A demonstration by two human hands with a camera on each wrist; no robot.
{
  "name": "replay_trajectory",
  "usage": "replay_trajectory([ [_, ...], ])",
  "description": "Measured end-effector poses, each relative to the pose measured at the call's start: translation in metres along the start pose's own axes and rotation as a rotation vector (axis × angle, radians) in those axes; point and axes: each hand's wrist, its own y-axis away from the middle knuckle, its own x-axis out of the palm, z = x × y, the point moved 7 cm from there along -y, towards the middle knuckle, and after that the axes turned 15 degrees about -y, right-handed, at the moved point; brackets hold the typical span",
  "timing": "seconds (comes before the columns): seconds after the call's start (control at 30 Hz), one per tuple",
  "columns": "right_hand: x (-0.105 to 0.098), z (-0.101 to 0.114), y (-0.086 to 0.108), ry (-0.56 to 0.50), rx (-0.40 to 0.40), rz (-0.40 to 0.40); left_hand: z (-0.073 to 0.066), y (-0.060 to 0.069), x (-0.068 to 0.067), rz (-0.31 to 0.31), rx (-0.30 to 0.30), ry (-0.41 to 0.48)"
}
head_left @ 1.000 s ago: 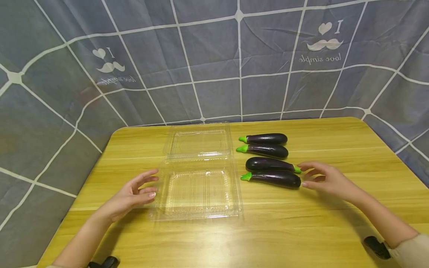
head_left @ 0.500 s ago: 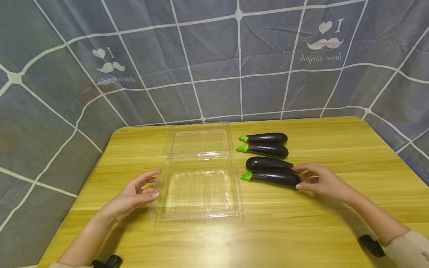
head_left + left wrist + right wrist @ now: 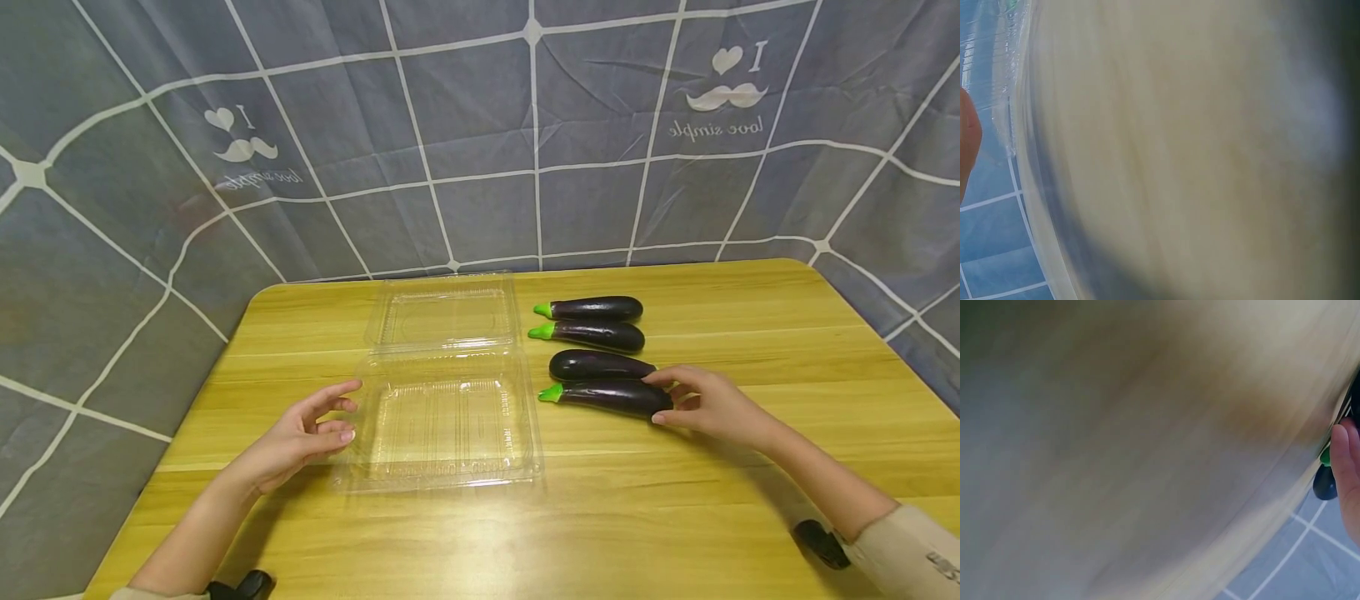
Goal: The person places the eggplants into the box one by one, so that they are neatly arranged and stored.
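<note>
In the head view, my right hand [image 3: 708, 404] is at the thick right end of the nearest eggplant [image 3: 611, 397]. The thumb lies on its near side and the fingers on its far side, gripping that end. Just behind lies a second eggplant [image 3: 596, 365], turned the other way, its stem end hidden by my fingers. My left hand [image 3: 300, 437] hovers at the left edge of a clear plastic clamshell container [image 3: 534, 450], fingers loosely bent and holding nothing. The container lies unfolded, its lid [image 3: 450, 321] flat toward the back.
Two more eggplants [image 3: 597, 308] lie farther back, green stems pointing left. Everything rests on a wood-grain table [image 3: 465, 542]. A grey curtain [image 3: 487, 133] with white lines hangs behind the table's back edge. Both wrist views show mostly blurred tabletop.
My right hand has moved left from beside the eggplants' right ends and now has the nearest eggplant's thick end between thumb and fingers. My left hand has shifted only slightly right. The eggplants have not visibly moved.
</note>
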Motion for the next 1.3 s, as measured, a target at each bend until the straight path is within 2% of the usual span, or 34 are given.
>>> replay_trajectory([
  [0.43, 0.003, 0.0, 0.001, -0.029, 0.005, 0.023, -0.002, 0.0, 0.0, 0.006, 0.007, 0.022],
  [0.73, 0.002, -0.001, 0.003, -0.075, 0.05, 0.027, -0.002, 0.0, 0.0, 0.006, -0.008, 0.038],
  [0.83, 0.001, 0.0, 0.002, -0.062, 0.056, 0.024, -0.002, 0.0, 0.001, 0.008, -0.001, 0.041],
  [1.03, -0.006, 0.007, 0.0, -0.028, 0.048, 0.014, -0.002, 0.0, 0.0, 0.01, 0.005, 0.045],
  [1.3, -0.011, 0.015, -0.003, -0.087, 0.03, 0.013, -0.002, 0.0, 0.0, 0.001, -0.001, 0.027],
])
